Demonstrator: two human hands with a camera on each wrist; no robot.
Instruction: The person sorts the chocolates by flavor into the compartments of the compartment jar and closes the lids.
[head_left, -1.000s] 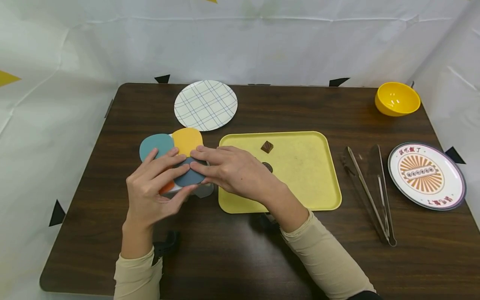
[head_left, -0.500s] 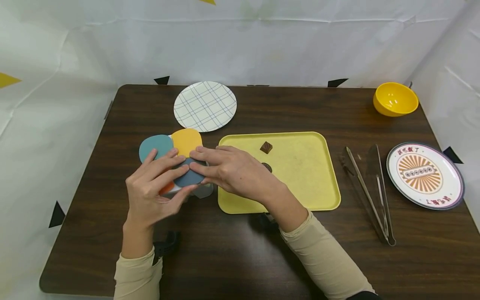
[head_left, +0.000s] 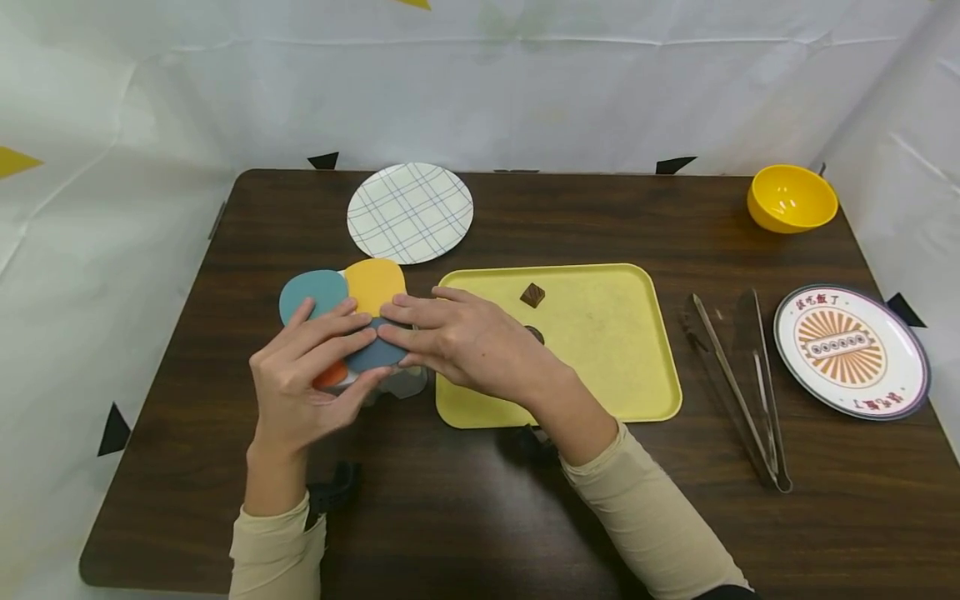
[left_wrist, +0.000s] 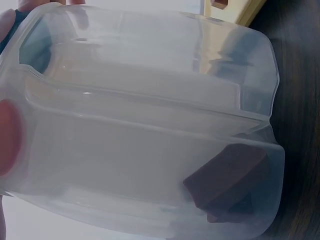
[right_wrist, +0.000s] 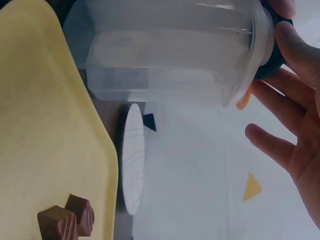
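A clear plastic storage container [left_wrist: 125, 145] stands on the table, with teal [head_left: 313, 293], yellow [head_left: 375, 286], orange [head_left: 330, 375] and blue-grey lids. A dark brown chocolate piece [left_wrist: 230, 177] lies at the bottom of one compartment. My left hand [head_left: 303, 367] has its fingertips on top of the blue-grey lid [head_left: 375, 354] and its thumb at the near edge. From the other side, my right hand [head_left: 468, 337] pinches the same lid, its thumb [right_wrist: 300, 52] against the rim. Both hands hide part of the lids.
Right of the container is a yellow tray [head_left: 600, 358] with two chocolates [right_wrist: 59, 222]. Behind stands a checked plate [head_left: 411, 212]. Metal tongs [head_left: 738, 392], a printed plate [head_left: 851, 350] and a yellow bowl [head_left: 792, 198] are on the right. White sheeting [head_left: 480, 92] surrounds the table.
Both hands stay at the blue-grey lid, with only a very slight shift of the fingers. The other things have not moved.
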